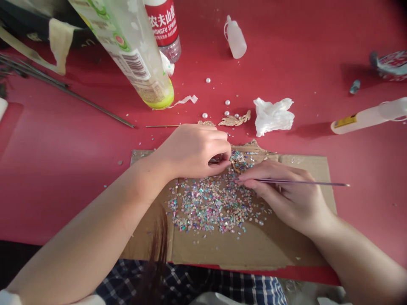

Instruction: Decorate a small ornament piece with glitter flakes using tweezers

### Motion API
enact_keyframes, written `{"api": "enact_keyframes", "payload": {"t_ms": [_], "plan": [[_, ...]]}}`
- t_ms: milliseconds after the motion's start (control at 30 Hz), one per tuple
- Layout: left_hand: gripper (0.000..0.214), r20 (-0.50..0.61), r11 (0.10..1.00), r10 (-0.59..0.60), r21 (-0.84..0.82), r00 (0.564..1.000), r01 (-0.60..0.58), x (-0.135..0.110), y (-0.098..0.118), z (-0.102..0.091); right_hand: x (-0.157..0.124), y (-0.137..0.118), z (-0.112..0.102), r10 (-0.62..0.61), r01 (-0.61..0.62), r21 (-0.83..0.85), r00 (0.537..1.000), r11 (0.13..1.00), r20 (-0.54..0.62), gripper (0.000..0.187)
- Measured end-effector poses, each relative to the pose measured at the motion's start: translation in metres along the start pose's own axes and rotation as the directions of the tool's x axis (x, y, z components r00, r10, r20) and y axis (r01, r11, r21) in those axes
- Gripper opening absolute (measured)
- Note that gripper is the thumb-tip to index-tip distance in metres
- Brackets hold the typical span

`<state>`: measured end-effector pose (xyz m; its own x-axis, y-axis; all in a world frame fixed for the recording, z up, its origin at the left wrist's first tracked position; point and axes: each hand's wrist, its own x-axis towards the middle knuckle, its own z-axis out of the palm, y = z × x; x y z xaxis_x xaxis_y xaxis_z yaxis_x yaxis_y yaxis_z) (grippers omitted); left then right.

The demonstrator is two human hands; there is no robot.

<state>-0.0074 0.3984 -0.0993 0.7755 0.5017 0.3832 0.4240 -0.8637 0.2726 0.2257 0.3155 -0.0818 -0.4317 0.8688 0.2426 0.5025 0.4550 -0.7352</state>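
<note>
My left hand (203, 150) is closed above the back of the cardboard sheet (248, 250), thumb and forefinger pinching a small gold-coloured ornament (234, 163). Curled fingers hide part of this piece. From the right, my right hand (289, 195) grips a thin, purplish, stick-like metal tool (318, 183), its tip close to the ornament. I cannot make out anything on that tip. Beneath both hands, tiny multicoloured chips (210, 207) lie scattered over the cardboard, some shiny.
Behind the cardboard lie gold leaf-shaped pieces (235, 120), several pearl beads (227, 113), a thin stick (162, 126) and crumpled white tissue (274, 116). A tall bottle (127, 55), a red-labelled water bottle (163, 25) and small squeeze bottles (237, 40) stand or lie farther out.
</note>
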Motion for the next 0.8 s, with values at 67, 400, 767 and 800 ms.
{"api": "enact_keyframes", "payload": {"t_ms": [67,400,767,800], "plan": [[0.022,0.0,1.0,0.011,0.004,1.0,-0.011,0.0,-0.001,0.0,-0.002,0.003,-0.005,0.003,-0.002,0.023,0.999,1.0,-0.043,0.013],[0.022,0.038,1.0,0.02,0.005,0.999,-0.02,0.001,-0.001,-0.005,-0.009,0.021,-0.017,0.044,-0.043,0.008,0.994,0.999,-0.099,0.009],[0.023,0.09,1.0,-0.004,0.0,0.996,0.004,0.003,-0.001,-0.008,-0.004,0.018,-0.015,0.049,-0.051,-0.041,0.997,0.998,-0.054,0.009],[0.023,0.085,1.0,-0.002,-0.002,0.996,0.002,0.003,-0.001,-0.008,-0.004,0.017,-0.015,0.05,-0.052,-0.041,0.997,0.998,-0.052,0.009]]}}
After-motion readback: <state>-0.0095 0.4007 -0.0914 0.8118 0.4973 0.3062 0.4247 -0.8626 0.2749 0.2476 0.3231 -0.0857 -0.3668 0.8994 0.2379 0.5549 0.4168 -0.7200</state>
